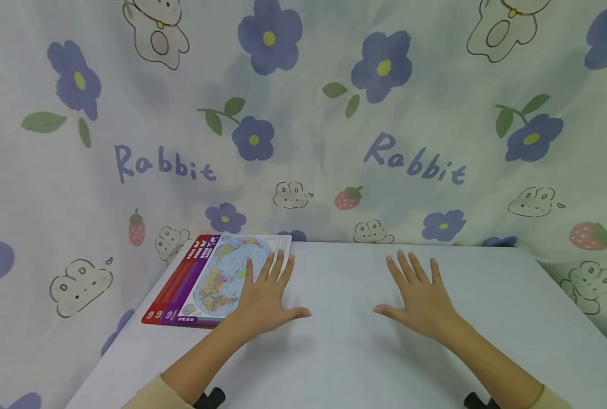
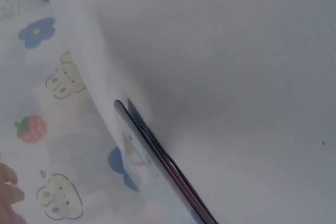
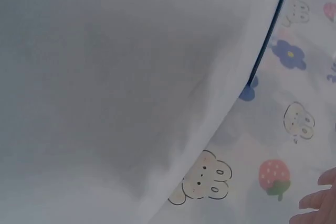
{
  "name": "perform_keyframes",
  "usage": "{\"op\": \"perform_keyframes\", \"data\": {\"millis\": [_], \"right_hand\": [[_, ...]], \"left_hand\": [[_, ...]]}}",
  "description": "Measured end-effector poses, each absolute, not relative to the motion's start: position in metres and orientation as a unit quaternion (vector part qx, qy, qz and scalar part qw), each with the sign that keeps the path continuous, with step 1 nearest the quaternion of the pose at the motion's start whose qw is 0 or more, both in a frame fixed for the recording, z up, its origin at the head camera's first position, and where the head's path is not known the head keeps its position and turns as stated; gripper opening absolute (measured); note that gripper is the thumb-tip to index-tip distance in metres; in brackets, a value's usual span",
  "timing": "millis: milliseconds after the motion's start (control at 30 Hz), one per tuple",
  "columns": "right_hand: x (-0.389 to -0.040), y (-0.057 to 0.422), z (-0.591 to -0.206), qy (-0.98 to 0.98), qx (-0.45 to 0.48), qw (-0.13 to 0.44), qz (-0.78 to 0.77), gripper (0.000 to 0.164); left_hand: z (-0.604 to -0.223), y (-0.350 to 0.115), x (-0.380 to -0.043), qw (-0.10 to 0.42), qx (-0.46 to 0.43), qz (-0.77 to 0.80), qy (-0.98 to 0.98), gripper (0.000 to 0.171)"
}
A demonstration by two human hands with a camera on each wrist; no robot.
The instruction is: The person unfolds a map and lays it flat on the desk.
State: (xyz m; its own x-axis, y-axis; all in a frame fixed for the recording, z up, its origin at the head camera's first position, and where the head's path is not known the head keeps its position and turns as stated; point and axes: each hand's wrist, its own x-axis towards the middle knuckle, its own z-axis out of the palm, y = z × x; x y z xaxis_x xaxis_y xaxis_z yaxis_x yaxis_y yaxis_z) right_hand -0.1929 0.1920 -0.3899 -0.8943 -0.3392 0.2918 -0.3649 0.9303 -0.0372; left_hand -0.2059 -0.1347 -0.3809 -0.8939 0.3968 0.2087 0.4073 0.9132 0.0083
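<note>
A stack of thin flat boards [image 1: 178,284] with red and purple borders lies at the left of the white table, a colourful world map [image 1: 216,278] printed on the top one. My left hand [image 1: 263,301] is spread palm down and overlaps the map's right side in the head view, holding nothing. Over the table to the right, my right hand [image 1: 422,304] is likewise spread, with nothing in it. The left wrist view catches the layered edges of the boards [image 2: 176,171] and a few fingers [image 2: 9,195] at its left border. Fingertips [image 3: 317,200] show at the right wrist view's lower right.
The white table [image 1: 344,363] reaches back to a hanging cloth [image 1: 313,125] printed with blue flowers, rabbits, strawberries and lettering. Two small black objects, one at the left [image 1: 212,396] and one at the right [image 1: 474,400], show beneath the forearms at the bottom of the head view.
</note>
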Motion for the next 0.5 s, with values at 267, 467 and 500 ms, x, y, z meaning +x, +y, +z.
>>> {"op": "perform_keyframes", "data": {"millis": [267, 467, 500], "right_hand": [[-0.196, 0.18, -0.39, -0.964, 0.199, 0.172, 0.045, 0.101], [-0.197, 0.17, -0.389, -0.964, 0.203, 0.167, 0.038, 0.101], [-0.197, 0.168, -0.389, -0.963, 0.205, 0.168, 0.039, 0.101]], "left_hand": [[-0.386, -0.145, -0.201, 0.117, -0.196, -0.015, -0.974, 0.109], [-0.387, -0.153, -0.2, 0.127, -0.194, -0.024, -0.972, 0.108], [-0.387, -0.155, -0.199, 0.127, -0.192, -0.023, -0.973, 0.108]]}}
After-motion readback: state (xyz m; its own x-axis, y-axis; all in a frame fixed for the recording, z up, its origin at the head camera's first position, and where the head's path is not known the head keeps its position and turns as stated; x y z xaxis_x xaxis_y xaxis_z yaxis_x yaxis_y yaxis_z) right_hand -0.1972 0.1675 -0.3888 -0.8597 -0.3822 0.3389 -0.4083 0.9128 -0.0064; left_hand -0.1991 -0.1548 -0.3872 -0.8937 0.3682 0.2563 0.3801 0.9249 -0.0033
